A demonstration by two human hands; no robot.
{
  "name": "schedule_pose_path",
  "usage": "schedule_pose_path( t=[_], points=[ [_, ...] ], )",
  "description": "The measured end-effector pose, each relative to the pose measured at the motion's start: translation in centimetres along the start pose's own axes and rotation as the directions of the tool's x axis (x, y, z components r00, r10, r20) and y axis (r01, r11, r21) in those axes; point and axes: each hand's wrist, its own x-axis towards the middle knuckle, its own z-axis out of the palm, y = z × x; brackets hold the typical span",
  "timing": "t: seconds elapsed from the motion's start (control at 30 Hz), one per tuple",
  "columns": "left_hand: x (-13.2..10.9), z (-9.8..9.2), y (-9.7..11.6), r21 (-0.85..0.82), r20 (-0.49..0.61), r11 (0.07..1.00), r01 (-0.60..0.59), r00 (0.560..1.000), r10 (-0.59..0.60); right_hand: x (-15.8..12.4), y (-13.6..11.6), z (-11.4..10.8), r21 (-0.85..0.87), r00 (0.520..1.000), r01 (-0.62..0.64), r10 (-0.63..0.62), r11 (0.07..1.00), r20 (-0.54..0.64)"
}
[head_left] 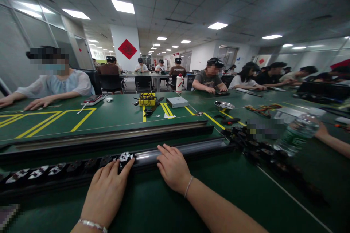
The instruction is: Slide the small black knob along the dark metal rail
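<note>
A long dark metal channel with a shiny inner face lies across the table before me. Its left part holds a row of black modules, some with white faces like this one; they resemble socket inserts. My left hand has thumb and fingertips on either side of a small black-and-white module at the right end of the row. Fingers stretched out, my right hand rests on the channel to the right of that module. It holds nothing I can see.
A second channel lies behind the first. To the right are a pile of black modules, a water bottle by another person's hand, and a metal bowl. A yellow box with cables stands farther back. Several people sit around.
</note>
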Motion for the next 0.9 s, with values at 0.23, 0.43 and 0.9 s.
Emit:
schedule_pose_path(
  t=[0.23, 0.43, 0.9],
  points=[
    [0.36, 0.02, -0.77, -0.008, -0.003, 0.999, -0.035, 0.999, 0.035, -0.03, 0.02, 0.08, 0.008, 1.0, -0.004, 0.004, 1.0, -0.005],
    [0.37, 0.04, -0.73, -0.007, -0.021, 0.999, -0.042, 0.999, 0.042, -0.05, -0.1, -0.05, -0.004, 1.0, -0.008, 0.008, 1.0, 0.0],
    [0.6, 0.11, -0.99, -0.048, -0.086, 0.998, -0.043, 0.996, 0.039, -0.02, 0.0, 0.17, -0.01, 1.0, -0.001, 0.001, 1.0, -0.003]
  ],
)
